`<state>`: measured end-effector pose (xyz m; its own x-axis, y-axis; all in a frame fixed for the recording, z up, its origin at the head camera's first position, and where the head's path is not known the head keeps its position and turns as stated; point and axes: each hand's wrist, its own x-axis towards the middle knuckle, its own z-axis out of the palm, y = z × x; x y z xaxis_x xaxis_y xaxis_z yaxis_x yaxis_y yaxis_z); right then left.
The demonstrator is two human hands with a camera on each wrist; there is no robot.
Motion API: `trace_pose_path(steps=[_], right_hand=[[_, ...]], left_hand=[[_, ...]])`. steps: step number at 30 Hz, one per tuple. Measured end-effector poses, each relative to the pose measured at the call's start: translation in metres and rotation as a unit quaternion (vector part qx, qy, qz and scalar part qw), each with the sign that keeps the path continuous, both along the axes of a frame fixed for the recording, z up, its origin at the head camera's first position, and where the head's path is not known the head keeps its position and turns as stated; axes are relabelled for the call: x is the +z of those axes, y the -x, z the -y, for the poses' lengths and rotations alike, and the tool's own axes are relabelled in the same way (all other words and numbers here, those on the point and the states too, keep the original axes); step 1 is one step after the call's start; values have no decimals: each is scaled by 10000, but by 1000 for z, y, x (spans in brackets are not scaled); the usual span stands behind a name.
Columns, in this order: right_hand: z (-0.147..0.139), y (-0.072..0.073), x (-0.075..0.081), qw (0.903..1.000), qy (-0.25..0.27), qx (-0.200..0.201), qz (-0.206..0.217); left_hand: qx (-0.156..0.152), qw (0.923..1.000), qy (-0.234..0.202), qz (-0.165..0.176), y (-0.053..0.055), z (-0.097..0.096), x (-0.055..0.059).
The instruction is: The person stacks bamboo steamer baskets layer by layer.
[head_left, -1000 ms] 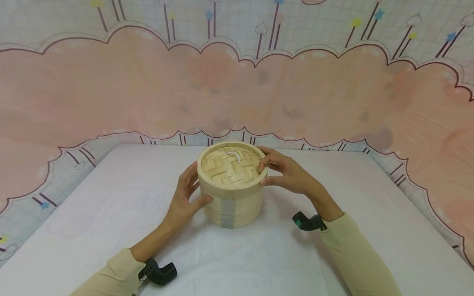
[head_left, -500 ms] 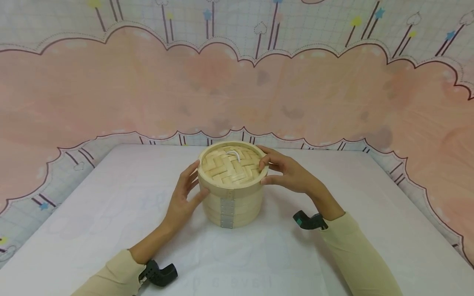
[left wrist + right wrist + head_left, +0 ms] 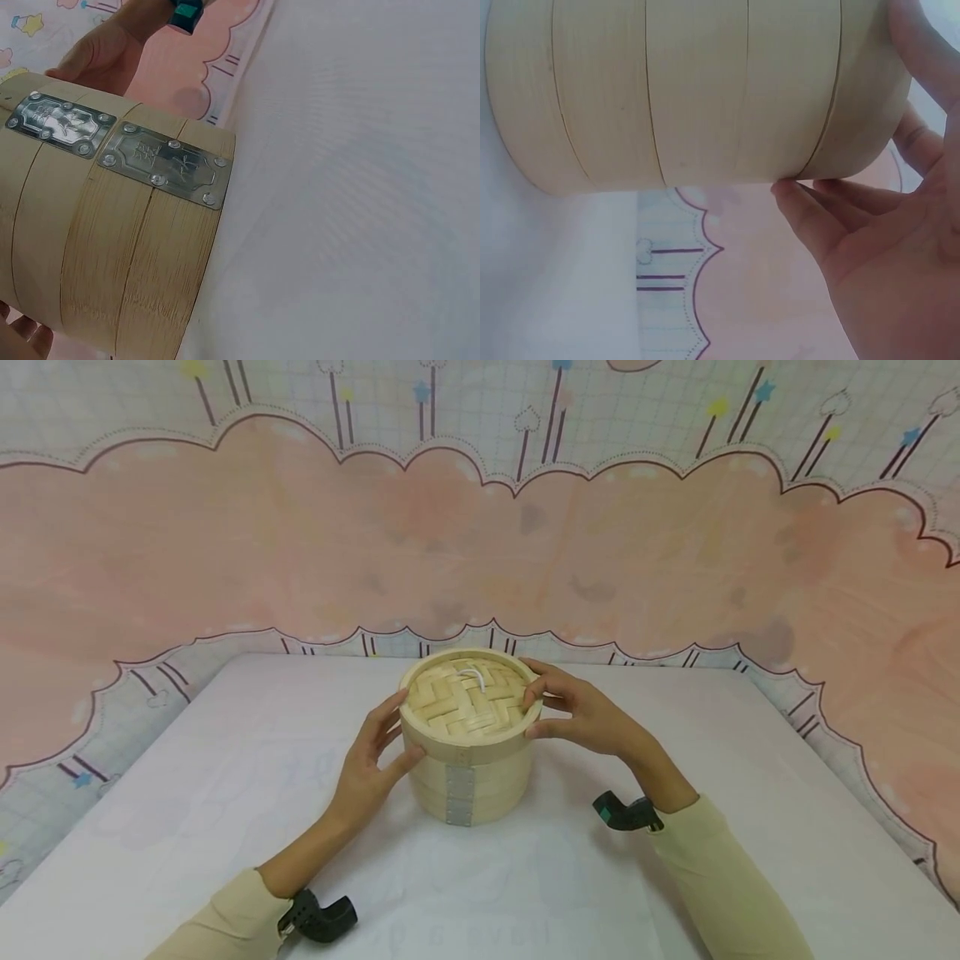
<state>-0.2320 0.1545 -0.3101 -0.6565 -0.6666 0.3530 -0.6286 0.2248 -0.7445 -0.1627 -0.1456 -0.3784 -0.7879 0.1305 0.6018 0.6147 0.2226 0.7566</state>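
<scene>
A round bamboo steamer [image 3: 502,781] stands upright on the white-covered table, its woven lid [image 3: 467,703] seated on top with a small white loop handle. My left hand [image 3: 370,770] holds the steamer's left side, thumb at the front and fingers farther back. On the right, my right hand [image 3: 588,717] grips the lid's rim, a finger bent over the edge and the thumb on the outside. The left wrist view shows riveted metal plates [image 3: 165,163] on the stacked bands. In the right wrist view, fingertips [image 3: 799,206] touch near the seam below the lid.
White cloth [image 3: 225,827] covers the table. Behind it hangs a pink and white printed backdrop [image 3: 450,543]. Dark cameras are strapped to both wrists, the left wrist camera [image 3: 321,918] and the right wrist camera [image 3: 626,812].
My left thumb has shifted slightly up the steamer's side, and the left fingers sit a little closer over its rim. The right hand, lid and steamer look almost unmoved.
</scene>
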Motion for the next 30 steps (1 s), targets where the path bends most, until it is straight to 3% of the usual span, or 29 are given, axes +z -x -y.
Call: trace_pose_path(steps=[6,15,21,26,30], right_hand=[[-1,-4,-1,10000,-36,29,-16],[-6,-7,-5,9990,-237,-316,211],[-6,-5,-2,9992,-230,-278,175],[-11,-11,9,9986,-413,-313,85],[-28,-21,22,9950,-706,-620,-334]], left_hand=[[-82,9998,-88,-166,0,2,-5],[-28,9997,-110,-196,-1,-1,-6],[-27,9998,35,-170,6,1,-4],[31,9999,151,-76,-4,0,13],[194,9994,284,-64,-13,10,29]])
